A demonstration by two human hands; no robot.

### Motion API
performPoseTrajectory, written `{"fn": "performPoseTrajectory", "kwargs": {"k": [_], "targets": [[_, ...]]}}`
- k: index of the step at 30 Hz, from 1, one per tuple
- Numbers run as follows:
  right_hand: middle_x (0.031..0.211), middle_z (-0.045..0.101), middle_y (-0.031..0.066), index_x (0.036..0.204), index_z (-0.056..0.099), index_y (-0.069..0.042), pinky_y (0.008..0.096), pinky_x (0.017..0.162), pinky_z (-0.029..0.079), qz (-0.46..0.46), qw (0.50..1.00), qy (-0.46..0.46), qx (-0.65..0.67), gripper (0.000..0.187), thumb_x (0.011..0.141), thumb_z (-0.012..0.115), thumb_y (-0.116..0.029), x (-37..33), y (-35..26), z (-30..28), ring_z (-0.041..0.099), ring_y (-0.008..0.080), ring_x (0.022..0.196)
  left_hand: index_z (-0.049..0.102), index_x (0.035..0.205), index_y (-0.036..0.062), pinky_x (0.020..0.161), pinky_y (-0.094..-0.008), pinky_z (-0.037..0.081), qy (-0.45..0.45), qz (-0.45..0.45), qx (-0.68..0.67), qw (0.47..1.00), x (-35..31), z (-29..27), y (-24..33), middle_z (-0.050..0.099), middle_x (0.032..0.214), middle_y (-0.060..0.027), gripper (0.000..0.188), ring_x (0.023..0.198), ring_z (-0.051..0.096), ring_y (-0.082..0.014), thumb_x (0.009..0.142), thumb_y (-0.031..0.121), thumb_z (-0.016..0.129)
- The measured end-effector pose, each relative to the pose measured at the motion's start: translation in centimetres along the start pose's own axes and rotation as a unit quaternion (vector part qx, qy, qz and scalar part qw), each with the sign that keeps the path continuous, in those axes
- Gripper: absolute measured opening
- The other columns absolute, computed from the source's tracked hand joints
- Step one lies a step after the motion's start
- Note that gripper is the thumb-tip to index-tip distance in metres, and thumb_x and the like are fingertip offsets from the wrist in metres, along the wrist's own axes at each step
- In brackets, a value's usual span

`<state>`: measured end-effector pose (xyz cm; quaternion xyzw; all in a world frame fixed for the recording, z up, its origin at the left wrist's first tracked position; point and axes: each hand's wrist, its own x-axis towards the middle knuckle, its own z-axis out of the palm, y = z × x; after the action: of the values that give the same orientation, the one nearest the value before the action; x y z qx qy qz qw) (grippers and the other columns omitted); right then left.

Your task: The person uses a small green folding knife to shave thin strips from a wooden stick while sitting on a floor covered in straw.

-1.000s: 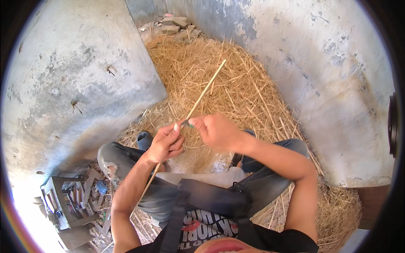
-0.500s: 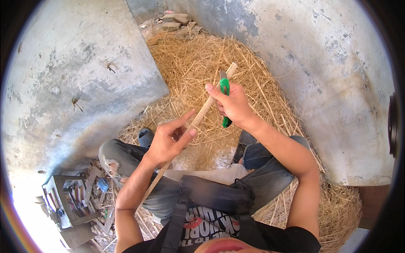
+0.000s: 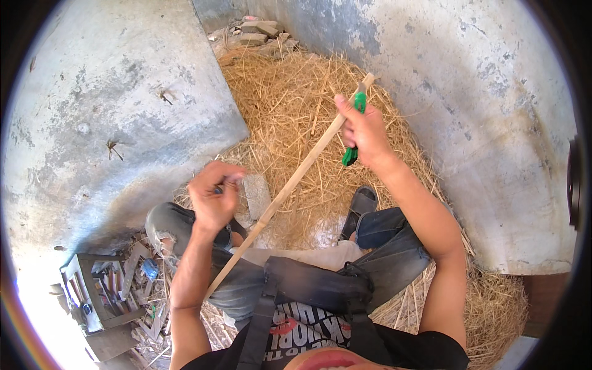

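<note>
Head view: left hand (image 3: 213, 192) is at left edge of straw (image 3: 296, 102), fingers curled, tip contact indeterminable. Wooden strip (image 3: 297, 177) slants across straw. Right hand (image 3: 371, 134), over straw's right side, has fingers closed around strip and green cutter (image 3: 361, 102).

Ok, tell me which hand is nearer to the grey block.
Left. The left hand is just left of the grey block in the picture; the right hand is farther off, up and to its right, gripping the green cutter and the pale strip.
</note>
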<state>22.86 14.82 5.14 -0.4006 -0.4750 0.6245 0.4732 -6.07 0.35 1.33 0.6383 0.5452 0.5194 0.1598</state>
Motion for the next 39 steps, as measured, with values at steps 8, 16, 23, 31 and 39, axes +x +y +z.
{"fn": "performPoseTrajectory", "kwargs": {"k": [8,16,23,31,39], "targets": [[0.058,0.036,-0.0092,0.075,0.044,-0.019,0.0224,0.042,0.029,-0.015,0.998,0.036,0.042,0.046,0.093,0.078,-0.043,0.9,-2.3,-1.7,0.034,0.0030,0.046,0.049,0.151,0.0046,0.081,-0.0383,0.058,-0.213,-0.014,0.139,0.967,0.3,-1.1,-1.5,0.069,0.123,-0.0174,0.054,0.098,0.072,-0.0233,0.103,0.025,0.064],[0.059,0.040,-0.0072,0.090,0.064,-0.008,0.0292,0.048,0.036,-0.114,0.969,0.096,-0.198,0.048,0.098,0.065,-0.056,2.6,-3.3,-5.0,0.039,0.0085,0.048,0.044,0.154,0.0010,0.057,-0.0226,0.044,-0.379,-0.245,-0.270,0.851,-1.1,1.7,3.5,0.062,0.074,-0.0007,0.050,0.066,0.057,-0.0041,0.108,0.017,0.057],[0.051,0.044,0.0036,0.088,0.070,0.002,0.0398,0.053,0.040,-0.115,0.842,0.032,-0.526,0.071,0.109,0.037,-0.056,-0.1,-4.4,-3.2,0.043,0.0170,0.047,0.045,0.153,-0.0008,0.055,-0.0210,0.036,-0.299,-0.190,-0.270,0.895,-1.8,2.5,2.2,0.049,0.074,0.0070,0.050,0.063,0.042,-0.0008,0.106,0.009,0.058],[0.046,0.039,0.0065,0.057,0.050,-0.002,0.0429,0.047,0.039,-0.133,0.851,-0.028,-0.508,0.078,0.111,0.031,-0.055,-1.0,-2.6,-1.3,0.041,0.0210,0.043,0.045,0.153,-0.0019,0.056,-0.0206,0.035,-0.278,-0.172,-0.233,0.916,-1.9,2.2,2.4,0.046,0.075,0.0085,0.050,0.065,0.039,-0.0002,0.105,0.006,0.058],[0.045,0.040,0.0069,0.066,0.058,-0.002,0.0421,0.046,0.041,-0.223,0.836,-0.046,-0.499,0.075,0.111,0.029,-0.055,-1.9,-1.0,0.5,0.044,0.0221,0.041,0.047,0.151,-0.0029,0.053,-0.0211,0.032,-0.261,-0.183,-0.218,0.923,-2.0,2.4,1.3,0.044,0.072,0.0102,0.049,0.063,0.037,0.0004,0.104,0.005,0.059]]}}
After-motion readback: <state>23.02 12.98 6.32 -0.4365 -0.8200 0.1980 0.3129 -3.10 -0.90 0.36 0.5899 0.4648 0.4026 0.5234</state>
